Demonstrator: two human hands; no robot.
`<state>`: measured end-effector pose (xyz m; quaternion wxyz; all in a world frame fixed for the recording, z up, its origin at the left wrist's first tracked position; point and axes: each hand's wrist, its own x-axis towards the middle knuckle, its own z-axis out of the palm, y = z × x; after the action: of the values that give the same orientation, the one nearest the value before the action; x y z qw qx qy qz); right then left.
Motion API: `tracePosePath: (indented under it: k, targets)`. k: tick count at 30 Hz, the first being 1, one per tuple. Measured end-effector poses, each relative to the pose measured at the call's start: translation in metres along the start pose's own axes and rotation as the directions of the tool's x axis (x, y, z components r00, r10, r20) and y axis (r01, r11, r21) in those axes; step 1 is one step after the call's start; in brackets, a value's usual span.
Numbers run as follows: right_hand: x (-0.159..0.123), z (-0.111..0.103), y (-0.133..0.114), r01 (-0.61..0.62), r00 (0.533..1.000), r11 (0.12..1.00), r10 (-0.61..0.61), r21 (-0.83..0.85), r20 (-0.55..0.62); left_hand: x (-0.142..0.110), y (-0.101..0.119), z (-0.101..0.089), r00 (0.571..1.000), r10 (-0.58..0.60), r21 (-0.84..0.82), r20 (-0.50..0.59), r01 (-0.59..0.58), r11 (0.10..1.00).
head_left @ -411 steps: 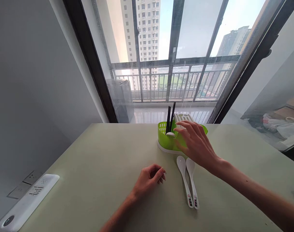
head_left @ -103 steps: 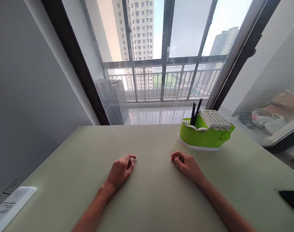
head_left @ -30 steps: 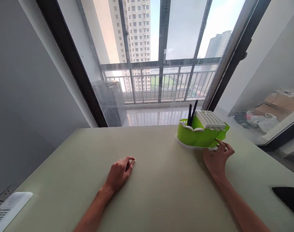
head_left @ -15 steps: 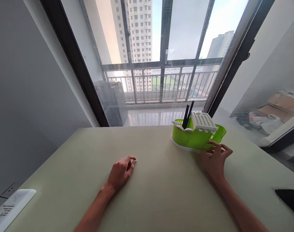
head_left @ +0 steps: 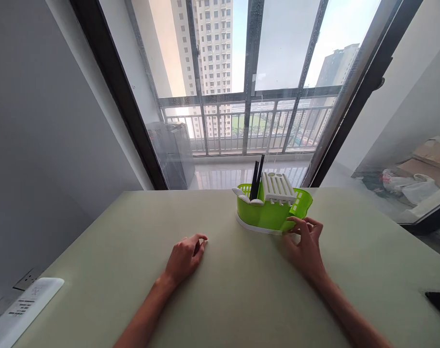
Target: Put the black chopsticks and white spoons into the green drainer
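The green holder (head_left: 263, 215) has slid leftward, its place being adjusted, beyond the half-curled right hand (head_left: 307, 247); pinching or pushing, I can't tell.

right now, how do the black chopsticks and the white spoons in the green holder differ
The chopsticks are black; the spoons are white. The chopsticks are thin and straight, while the spoons show broad, rounded heads. The chopsticks rise well above the green holder, whereas the spoons' heads sit close to its rim. Both are in that holder.
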<state>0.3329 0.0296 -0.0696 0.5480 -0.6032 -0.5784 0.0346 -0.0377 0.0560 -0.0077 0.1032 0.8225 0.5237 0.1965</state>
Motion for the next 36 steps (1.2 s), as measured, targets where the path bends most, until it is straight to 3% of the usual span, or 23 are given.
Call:
tracePosePath:
  k: [6,14,17,19,23,26,31,36]
  targets:
    - [-0.008,0.008,-0.026,0.122,0.983,0.991,-0.128,0.058,0.129,0.0,0.0,-0.001,1.0,-0.014,0.002,-0.004,0.014,1.0]
    - [-0.012,0.009,-0.052,0.177,0.972,0.975,-0.195,0.137,0.131,-0.001,0.003,0.0,0.999,-0.042,-0.017,-0.014,0.042,0.999]
    - [-0.014,0.011,-0.055,0.172,0.976,0.974,-0.189,0.146,0.111,0.002,0.005,-0.001,0.996,-0.08,-0.118,-0.036,0.075,0.99]
    - [-0.016,0.013,-0.055,0.161,0.979,0.976,-0.177,0.148,0.103,0.01,0.004,-0.005,0.981,-0.169,-0.292,-0.09,0.136,0.947]
    - [-0.017,0.015,-0.055,0.133,0.984,0.979,-0.15,0.157,0.099,0.042,0.001,-0.023,0.906,-0.366,-0.559,-0.213,0.195,0.806]
    - [-0.017,0.015,-0.056,0.099,0.991,0.98,-0.113,0.172,0.076,0.077,0.005,-0.044,0.907,-0.358,-0.614,-0.22,0.157,0.774]
    - [-0.017,0.018,-0.054,-0.011,1.0,0.981,0.005,0.194,0.03,0.13,0.031,-0.078,0.974,-0.218,-0.674,-0.07,0.115,0.729]
    - [-0.021,0.02,-0.052,0.041,0.982,0.992,-0.063,0.123,0.177,0.168,0.055,-0.088,0.983,-0.154,-0.675,0.104,0.184,0.715]
